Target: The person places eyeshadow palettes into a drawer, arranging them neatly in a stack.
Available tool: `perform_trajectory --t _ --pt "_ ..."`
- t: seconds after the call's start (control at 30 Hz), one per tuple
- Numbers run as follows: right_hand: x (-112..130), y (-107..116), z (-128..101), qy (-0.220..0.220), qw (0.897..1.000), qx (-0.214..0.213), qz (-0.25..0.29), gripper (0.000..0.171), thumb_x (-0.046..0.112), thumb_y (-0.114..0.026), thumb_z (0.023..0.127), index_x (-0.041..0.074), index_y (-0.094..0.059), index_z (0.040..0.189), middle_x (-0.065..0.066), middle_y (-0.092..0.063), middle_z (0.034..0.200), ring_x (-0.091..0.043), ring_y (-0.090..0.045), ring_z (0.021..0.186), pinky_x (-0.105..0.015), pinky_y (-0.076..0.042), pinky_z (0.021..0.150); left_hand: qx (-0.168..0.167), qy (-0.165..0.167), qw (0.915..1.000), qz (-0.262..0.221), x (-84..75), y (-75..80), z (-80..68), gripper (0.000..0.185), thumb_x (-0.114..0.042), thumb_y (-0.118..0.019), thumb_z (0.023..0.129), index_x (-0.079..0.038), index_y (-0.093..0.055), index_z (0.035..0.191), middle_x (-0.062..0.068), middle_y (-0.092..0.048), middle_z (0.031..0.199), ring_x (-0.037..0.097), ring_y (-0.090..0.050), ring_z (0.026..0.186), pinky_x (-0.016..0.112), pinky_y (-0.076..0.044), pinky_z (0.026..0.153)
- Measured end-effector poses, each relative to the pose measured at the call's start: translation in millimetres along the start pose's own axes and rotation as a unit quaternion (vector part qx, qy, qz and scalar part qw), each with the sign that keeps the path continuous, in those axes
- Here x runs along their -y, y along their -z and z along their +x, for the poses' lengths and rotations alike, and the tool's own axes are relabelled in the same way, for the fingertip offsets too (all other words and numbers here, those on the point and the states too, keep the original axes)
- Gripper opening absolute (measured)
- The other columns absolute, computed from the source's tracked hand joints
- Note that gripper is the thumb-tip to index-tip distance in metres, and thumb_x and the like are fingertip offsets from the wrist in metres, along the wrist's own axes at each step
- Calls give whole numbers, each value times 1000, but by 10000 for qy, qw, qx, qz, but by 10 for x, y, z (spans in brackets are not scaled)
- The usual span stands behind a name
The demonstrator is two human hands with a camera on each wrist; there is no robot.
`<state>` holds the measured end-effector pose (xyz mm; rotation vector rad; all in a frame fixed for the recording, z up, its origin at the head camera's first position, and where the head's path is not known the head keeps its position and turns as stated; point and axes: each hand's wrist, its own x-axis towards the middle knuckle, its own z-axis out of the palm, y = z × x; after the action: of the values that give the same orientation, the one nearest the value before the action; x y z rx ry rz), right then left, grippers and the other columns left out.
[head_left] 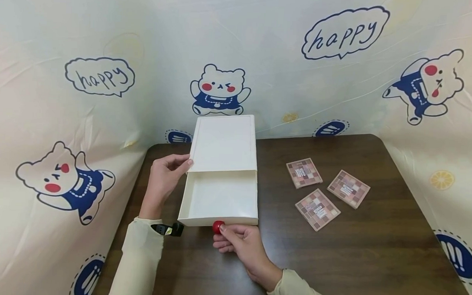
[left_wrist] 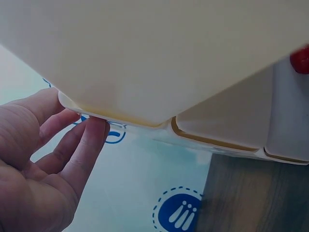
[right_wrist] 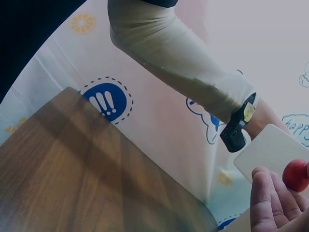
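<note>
My head view: bright, even light, soft shadows, edges bowed by the wide lens. My wrist views: dimmer, bluish; near fingers and box blurred.

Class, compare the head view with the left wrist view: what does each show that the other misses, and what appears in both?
Only the head view shows the three palettes on the table and the right hand pinching the drawer's red knob. Only the left wrist view shows the box's underside. Both show the left hand holding the white box.
</note>
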<state>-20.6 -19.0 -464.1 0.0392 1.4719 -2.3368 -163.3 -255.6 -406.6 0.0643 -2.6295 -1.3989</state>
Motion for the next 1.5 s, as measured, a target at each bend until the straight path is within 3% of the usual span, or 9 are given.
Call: perform_trajectory --t 0.83,1.2,1.5 --pt "-36 43 -20 5 9999 144 -57 30 14 -68 97 -14 -69 109 -31 -70 96 -22 -74 77 -30 -59 67 -32 30 9999 -103 8 -7 -15 41 -41 -75 91 -15 -74 123 4 -71 112 23 -64 90 31 -57 80" --pt "-52 83 -13 -8 9996 259 -101 30 14 -67 98 -14 -68 110 -22 -74 93 -23 -74 79 -30 -59 68 -18 15 10000 -94 4 -9 -5 39 -37 -75 92 -13 -74 123 6 -71 111 23 -64 89 28 -57 77" --pt "-27 157 -32 9 9986 430 -304 31 13 -65 99 -14 -67 112 -22 -74 96 -37 -72 88 -36 -59 75 -29 97 9999 -93 1 -11 -14 40 -39 -74 92 -13 -74 123 6 -71 111 24 -62 90 27 -56 75"
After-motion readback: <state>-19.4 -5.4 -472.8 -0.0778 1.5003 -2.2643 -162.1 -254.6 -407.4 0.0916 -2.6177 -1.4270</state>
